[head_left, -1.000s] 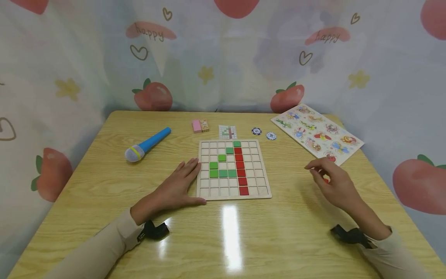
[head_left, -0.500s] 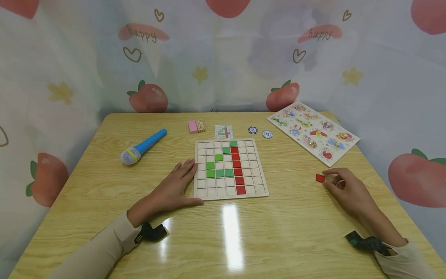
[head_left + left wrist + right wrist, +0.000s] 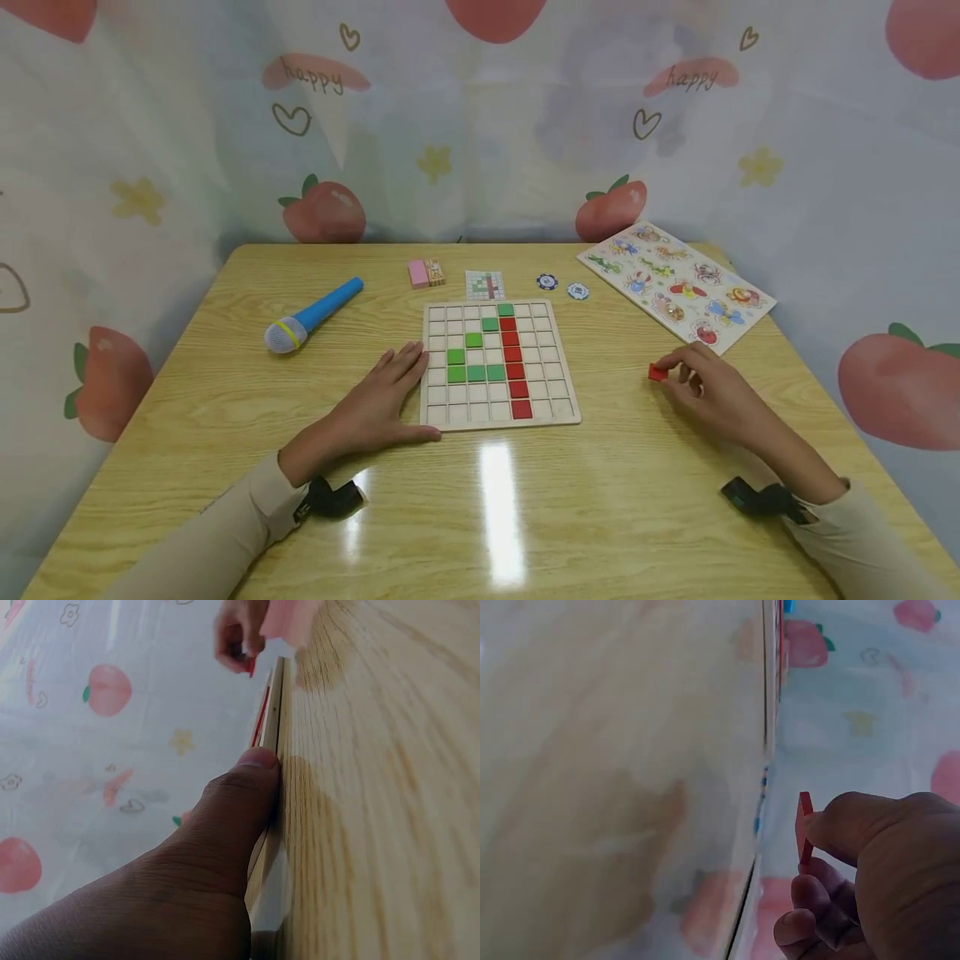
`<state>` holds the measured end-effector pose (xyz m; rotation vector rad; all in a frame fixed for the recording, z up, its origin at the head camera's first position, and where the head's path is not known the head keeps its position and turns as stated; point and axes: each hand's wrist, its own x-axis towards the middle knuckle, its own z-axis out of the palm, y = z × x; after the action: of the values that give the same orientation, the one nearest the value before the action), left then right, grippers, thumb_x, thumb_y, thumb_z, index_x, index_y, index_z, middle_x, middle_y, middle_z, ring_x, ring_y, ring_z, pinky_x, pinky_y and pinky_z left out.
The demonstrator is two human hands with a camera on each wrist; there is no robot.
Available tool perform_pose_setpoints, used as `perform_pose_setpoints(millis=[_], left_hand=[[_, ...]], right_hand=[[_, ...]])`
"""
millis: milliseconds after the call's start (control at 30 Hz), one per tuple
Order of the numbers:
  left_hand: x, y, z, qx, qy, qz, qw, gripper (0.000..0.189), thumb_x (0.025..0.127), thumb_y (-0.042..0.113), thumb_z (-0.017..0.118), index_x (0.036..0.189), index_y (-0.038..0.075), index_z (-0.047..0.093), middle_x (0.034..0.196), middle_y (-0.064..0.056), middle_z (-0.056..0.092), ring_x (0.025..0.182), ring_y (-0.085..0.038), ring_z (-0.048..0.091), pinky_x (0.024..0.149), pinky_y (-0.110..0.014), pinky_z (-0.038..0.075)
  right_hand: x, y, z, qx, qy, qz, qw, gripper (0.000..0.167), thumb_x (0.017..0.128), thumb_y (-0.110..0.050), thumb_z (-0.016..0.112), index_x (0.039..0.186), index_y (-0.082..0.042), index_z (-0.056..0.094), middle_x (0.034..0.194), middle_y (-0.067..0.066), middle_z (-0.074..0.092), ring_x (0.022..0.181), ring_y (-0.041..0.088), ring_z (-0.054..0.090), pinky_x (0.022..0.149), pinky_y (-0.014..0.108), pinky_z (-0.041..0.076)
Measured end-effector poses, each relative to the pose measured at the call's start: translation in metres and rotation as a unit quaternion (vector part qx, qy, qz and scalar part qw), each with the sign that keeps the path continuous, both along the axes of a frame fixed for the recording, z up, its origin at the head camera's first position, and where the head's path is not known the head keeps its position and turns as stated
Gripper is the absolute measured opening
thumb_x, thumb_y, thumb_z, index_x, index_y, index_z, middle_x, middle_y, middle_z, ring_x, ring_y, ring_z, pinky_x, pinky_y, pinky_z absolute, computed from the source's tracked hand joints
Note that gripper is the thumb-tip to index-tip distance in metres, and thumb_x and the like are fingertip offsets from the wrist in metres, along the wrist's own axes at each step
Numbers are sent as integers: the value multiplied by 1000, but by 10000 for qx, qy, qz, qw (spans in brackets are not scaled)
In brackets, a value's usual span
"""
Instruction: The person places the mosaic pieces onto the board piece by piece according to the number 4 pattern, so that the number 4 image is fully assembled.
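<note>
A small square red tile (image 3: 657, 372) is pinched between the thumb and fingers of my right hand (image 3: 712, 390), right of the board. In the right wrist view the tile (image 3: 804, 829) stands on edge in the grip, above the table. My left hand (image 3: 371, 408) lies at the left side of a square wooden grid board (image 3: 538, 369), fingers straight along its edge. In the left wrist view its thumb (image 3: 238, 784) touches the board's front edge. The board bears a column of red tiles (image 3: 513, 354) and several green tiles (image 3: 474, 340), forming a figure 4.
Behind the board lies a small pattern card (image 3: 485, 285). Left of it are a pink-and-patterned block (image 3: 426, 273) and a blue toy microphone (image 3: 315, 315). Two chips (image 3: 577, 291) and an animal picture board (image 3: 675, 283) lie at the back right of the table (image 3: 615, 500).
My right hand first moved down and right to the red tile, then came back left and up with the tile between its fingertips. The left hand stays by the board.
</note>
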<state>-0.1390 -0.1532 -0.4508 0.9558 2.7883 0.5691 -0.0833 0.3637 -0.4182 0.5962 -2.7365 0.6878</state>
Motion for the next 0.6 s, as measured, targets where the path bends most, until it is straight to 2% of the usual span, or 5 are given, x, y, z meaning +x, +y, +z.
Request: perform_pose_setpoints(millis=[100, 233, 333, 433, 600], left_hand=[[0, 1, 0, 26, -17, -7, 10000, 128, 83, 81, 72, 172, 8, 16, 182, -10, 9, 170, -29, 9, 140, -53, 10], [-1, 1, 0, 39, -44, -10, 10000, 128, 84, 81, 71, 172, 8, 14, 182, -9, 7, 170, -27, 8, 140, -51, 8], [-2, 1, -1, 14, -56, -15, 10000, 128, 84, 83, 69, 172, 9, 13, 183, -8, 6, 170, -26, 7, 140, -50, 7], [-2, 2, -1, -14, -114, -4, 9999, 128, 84, 83, 69, 172, 9, 13, 183, -7, 5, 171, -25, 5, 141, -49, 6], [-2, 1, 1, -57, -122, 5, 9999, 128, 84, 83, 68, 172, 8, 13, 182, -8, 7, 171, -25, 5, 141, -49, 5]], right_hand=[[-18, -31, 12, 86, -163, 596, 9981, 27, 95, 3, 75, 116, -15, 71, 109, -1, 63, 81, 4, 49, 61, 19, 45], [-46, -76, 17, 302, -715, 1105, 9908, 21, 99, -5, 73, 116, -17, 72, 115, -2, 62, 87, 8, 53, 66, 21, 49], [-61, -103, 16, 452, -1171, 1302, 9835, 17, 102, -10, 72, 116, -18, 73, 119, -2, 62, 92, 11, 55, 72, 23, 51], [-70, -122, 11, 508, -1472, 1428, 9774, 14, 102, -13, 71, 116, -18, 73, 120, -2, 63, 92, 11, 56, 76, 23, 53], [-76, -136, 7, 423, -1527, 1503, 9758, 11, 101, -13, 73, 111, -18, 73, 118, -3, 64, 87, 10, 55, 73, 22, 52]])
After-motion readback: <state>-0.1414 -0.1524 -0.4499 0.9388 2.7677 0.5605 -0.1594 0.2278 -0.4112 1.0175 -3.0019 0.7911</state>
